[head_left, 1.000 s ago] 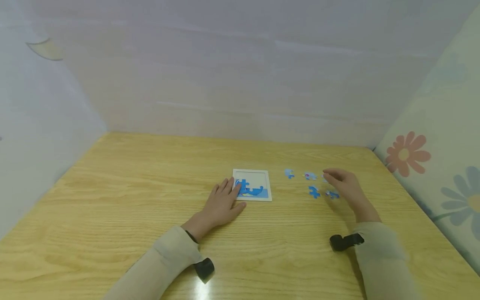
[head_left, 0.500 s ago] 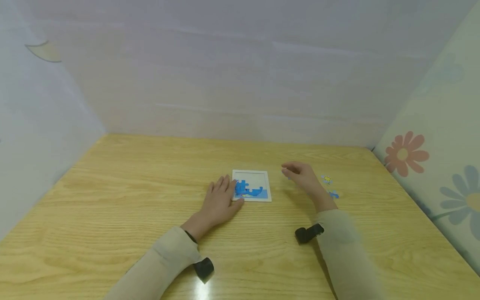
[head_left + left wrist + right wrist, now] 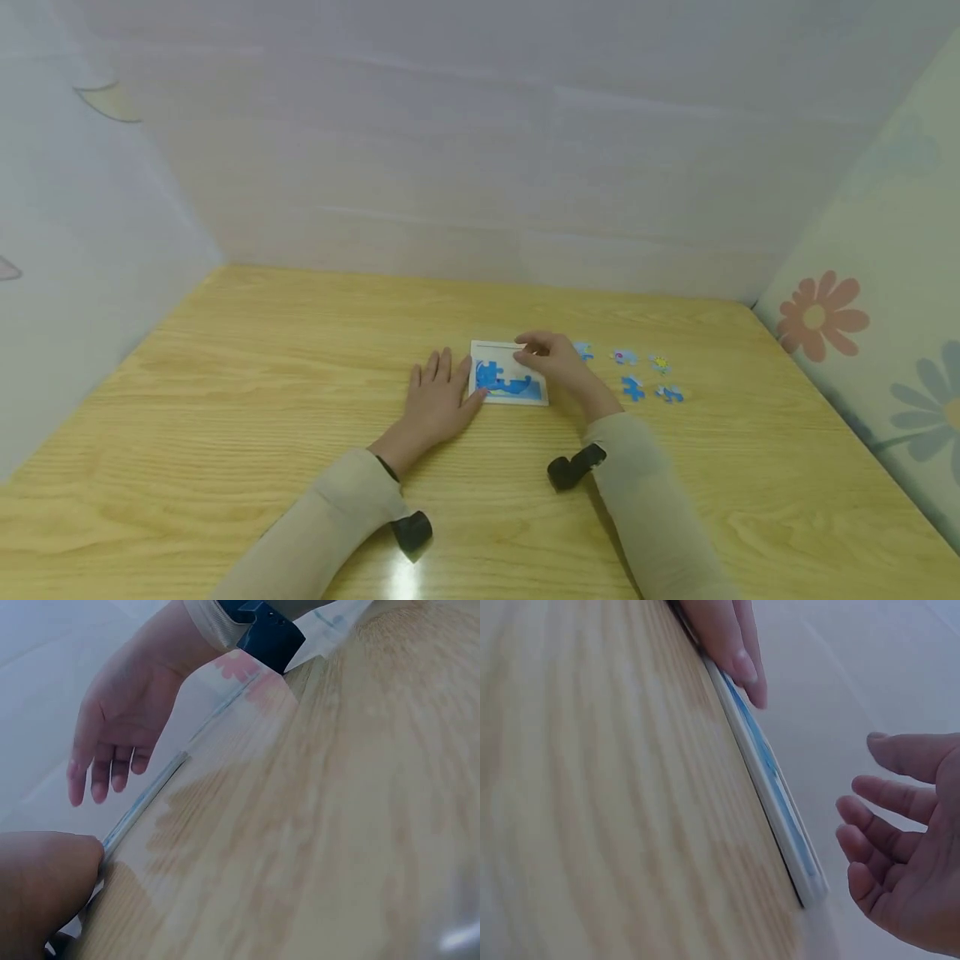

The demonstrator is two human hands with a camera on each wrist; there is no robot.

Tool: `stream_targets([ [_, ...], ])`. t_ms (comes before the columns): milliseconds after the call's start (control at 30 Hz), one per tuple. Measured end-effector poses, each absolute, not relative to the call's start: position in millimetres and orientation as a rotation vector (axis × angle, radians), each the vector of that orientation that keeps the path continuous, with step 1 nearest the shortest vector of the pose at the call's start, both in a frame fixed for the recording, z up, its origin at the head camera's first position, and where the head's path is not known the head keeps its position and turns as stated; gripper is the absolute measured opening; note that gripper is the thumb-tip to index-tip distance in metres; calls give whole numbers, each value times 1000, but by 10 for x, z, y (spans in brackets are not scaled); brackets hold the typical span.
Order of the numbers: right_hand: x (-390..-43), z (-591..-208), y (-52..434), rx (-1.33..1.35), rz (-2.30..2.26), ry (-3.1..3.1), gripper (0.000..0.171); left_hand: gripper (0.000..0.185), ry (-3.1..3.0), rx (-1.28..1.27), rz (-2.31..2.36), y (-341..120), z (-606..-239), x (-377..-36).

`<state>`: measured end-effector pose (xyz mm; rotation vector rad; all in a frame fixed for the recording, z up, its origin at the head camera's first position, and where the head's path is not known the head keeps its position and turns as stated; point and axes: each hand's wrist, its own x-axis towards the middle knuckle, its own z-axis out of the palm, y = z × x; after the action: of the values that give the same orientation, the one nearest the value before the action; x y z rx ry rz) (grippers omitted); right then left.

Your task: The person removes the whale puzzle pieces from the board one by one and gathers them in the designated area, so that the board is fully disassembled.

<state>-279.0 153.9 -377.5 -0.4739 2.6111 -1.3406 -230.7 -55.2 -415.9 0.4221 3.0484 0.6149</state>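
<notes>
A square white puzzle tray [image 3: 510, 403] lies on the table with blue joined pieces [image 3: 504, 383] along its lower and left parts. My left hand [image 3: 437, 407] rests flat beside the tray's left side, its thumb at the lower left corner. Over the tray's upper right part hovers my right hand [image 3: 558, 364], fingers loosely bent. In the right wrist view, nothing shows between that hand's thumb and fingers [image 3: 892, 796]. The left fingertips overlap the tray's near end there. To the right lie several loose jigsaw pieces [image 3: 632, 388], one with a yellow sun [image 3: 660, 363].
The wooden table [image 3: 315, 333] reaches back to a pale cloth wall [image 3: 480, 167]. On the right stands a side panel with printed flowers [image 3: 816, 317]. Black wrist cameras [image 3: 412, 532] hang below both cuffs.
My right hand has swept left from the loose pieces to above the tray, leaving those pieces on the table. The left hand stays by the tray. The head view has shifted slightly.
</notes>
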Motion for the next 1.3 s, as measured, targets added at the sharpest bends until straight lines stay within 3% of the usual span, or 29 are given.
stream_targets([
  [267, -2807, -3954, 1389, -454, -1366, 2547, 39, 64, 3045, 426, 597, -567, -4175, -2308],
  [567, -2800, -4007, 1303, -641, -1115, 2738, 35, 64, 3035, 419, 588, -562, -4125, -2298],
  [933, -2740, -3973, 1192, -526, -1003, 2843, 29, 63, 3025, 417, 587, -541, -4106, -2292],
  [1300, -2740, -3988, 1176, -461, -1257, 2729, 28, 63, 3032, 410, 575, -540, -4105, -2293],
])
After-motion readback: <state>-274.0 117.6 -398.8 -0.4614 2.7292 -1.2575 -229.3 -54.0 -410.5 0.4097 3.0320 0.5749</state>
